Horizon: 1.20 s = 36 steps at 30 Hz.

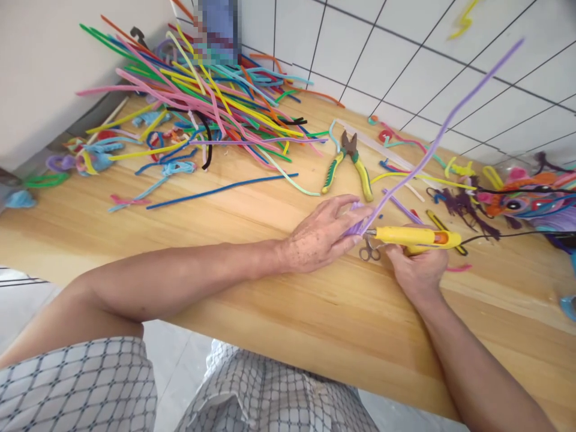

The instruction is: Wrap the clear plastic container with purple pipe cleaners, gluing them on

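My left hand (315, 234) is closed around a bundle of purple pipe cleaner (356, 219), partly hidden by the fingers. From it one long purple strand rises up and to the right, past the table's back. My right hand (420, 267) grips a yellow hot glue gun (407, 236) by its handle. The gun's metal nozzle points left and meets the purple piece beside my left fingertips; whether glue is coming out I cannot tell. Just below the nozzle lie small scissors (369, 252), showing only their handles. Pliers (348, 162) with green and yellow grips lie open behind my hands.
A large heap of coloured pipe cleaners (216, 102) covers the back left of the wooden table (279, 318). A yellow cutter (445, 231) and a colourful pipe-cleaner figure (517, 198) are at the right. The glue gun's black cord runs right. A tiled wall (405, 66) stands behind.
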### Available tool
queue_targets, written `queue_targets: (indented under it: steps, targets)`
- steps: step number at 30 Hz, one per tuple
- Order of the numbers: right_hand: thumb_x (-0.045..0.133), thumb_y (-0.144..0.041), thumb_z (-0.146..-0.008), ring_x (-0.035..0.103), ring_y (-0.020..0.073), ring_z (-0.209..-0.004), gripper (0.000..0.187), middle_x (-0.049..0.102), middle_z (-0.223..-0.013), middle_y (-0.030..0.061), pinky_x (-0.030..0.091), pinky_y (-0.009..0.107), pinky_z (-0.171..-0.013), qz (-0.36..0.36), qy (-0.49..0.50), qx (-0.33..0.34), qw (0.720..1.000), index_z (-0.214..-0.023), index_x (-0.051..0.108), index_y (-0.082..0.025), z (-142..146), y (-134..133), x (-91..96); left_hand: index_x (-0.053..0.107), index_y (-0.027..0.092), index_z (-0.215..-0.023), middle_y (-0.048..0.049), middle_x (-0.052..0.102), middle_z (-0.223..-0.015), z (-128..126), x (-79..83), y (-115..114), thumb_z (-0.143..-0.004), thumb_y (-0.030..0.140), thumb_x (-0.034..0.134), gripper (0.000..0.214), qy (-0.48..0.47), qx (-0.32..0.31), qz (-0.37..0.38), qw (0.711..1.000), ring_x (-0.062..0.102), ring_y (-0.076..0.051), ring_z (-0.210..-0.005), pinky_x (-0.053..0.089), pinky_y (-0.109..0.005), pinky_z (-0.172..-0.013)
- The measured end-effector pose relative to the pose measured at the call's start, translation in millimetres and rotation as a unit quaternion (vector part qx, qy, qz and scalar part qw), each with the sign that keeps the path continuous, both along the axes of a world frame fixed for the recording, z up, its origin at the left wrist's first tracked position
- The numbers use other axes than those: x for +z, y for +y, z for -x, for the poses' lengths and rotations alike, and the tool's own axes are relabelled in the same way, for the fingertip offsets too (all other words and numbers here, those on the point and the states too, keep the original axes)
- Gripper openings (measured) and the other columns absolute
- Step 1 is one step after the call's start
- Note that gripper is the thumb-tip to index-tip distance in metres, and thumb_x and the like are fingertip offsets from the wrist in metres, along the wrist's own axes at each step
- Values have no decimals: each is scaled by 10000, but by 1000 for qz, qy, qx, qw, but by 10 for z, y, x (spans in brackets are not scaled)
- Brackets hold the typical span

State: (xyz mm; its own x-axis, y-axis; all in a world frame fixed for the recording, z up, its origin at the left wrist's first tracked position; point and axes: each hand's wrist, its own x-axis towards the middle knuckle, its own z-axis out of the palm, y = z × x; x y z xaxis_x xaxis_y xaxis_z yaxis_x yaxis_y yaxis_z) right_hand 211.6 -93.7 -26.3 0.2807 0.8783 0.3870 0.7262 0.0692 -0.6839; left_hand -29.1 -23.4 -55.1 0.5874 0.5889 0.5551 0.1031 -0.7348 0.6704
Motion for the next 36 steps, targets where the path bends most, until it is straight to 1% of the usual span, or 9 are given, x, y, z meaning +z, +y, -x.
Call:
queue_targets:
  steps: [4,7,12,17,22,25,28,33,36]
  targets:
    - [761,-337,-714,715,261,-625,181,747,-724,9,616,406,-588,-4,19,-11,1000,-868,678,-292,10,-4,-4,506,251,-1601,-212,514,-1622,-6,7,-3,-1103,373,547,514,-2,1,9,1000,492,-348,-1567,477,-604,-1286]
    - [748,-305,-715,706,248,-615,156,734,-718,-3,610,389,-587,-10,17,-7,1000,-854,678,-295,-2,-8,-16,514,247,-1596,-211,519,-1623,-13,12,-4,-1100,375,550,514,-1,2,12,1000,498,-352,-1559,468,-604,-1295]
    - [733,-292,-720,726,247,-684,90,746,-778,3,638,394,-678,-15,4,3,1000,-801,695,-290,-55,-9,-56,498,205,-1598,-229,518,-1610,-22,-1,6,-1114,376,517,514,1,7,-16,1000,517,-344,-1540,494,-589,-1279]
    - [724,-306,-704,749,271,-743,100,773,-817,17,662,420,-735,-8,-3,-15,1000,-798,696,-285,-79,-10,-90,484,242,-1604,-215,515,-1619,-21,-8,13,-1105,371,538,519,2,3,-10,1000,504,-346,-1556,494,-606,-1274]
    - [722,-291,-681,723,259,-665,166,752,-753,-2,645,401,-658,-10,13,-30,999,-845,697,-298,-52,-16,-75,476,214,-1601,-227,522,-1601,-24,3,6,-1107,370,522,520,2,5,-21,1000,525,-350,-1526,504,-603,-1265]
    - [709,-286,-684,727,265,-671,162,766,-762,4,650,406,-658,-10,13,-34,999,-844,695,-301,-50,-17,-70,476,221,-1601,-219,525,-1597,-26,8,8,-1106,370,518,518,4,3,-18,1000,528,-344,-1519,502,-598,-1269]
    - [712,-293,-687,714,261,-642,119,740,-724,-1,642,403,-638,-4,10,-25,1000,-804,689,-294,-66,-19,-77,476,250,-1604,-201,523,-1606,-30,6,12,-1096,369,539,526,-3,-1,-8,1000,517,-342,-1531,493,-601,-1275]
    - [717,-286,-674,725,261,-662,156,745,-743,-1,641,401,-652,-11,17,-33,999,-829,700,-282,-80,-25,-100,480,234,-1604,-206,524,-1599,-34,1,13,-1100,359,533,521,-5,1,-15,1000,513,-337,-1533,494,-588,-1277]
    - [713,-284,-673,726,262,-665,161,749,-739,-3,645,400,-656,-6,23,-33,999,-832,693,-285,-78,-27,-115,482,233,-1605,-209,524,-1600,-30,8,13,-1102,370,531,524,0,-1,-11,1000,517,-343,-1527,492,-600,-1278]
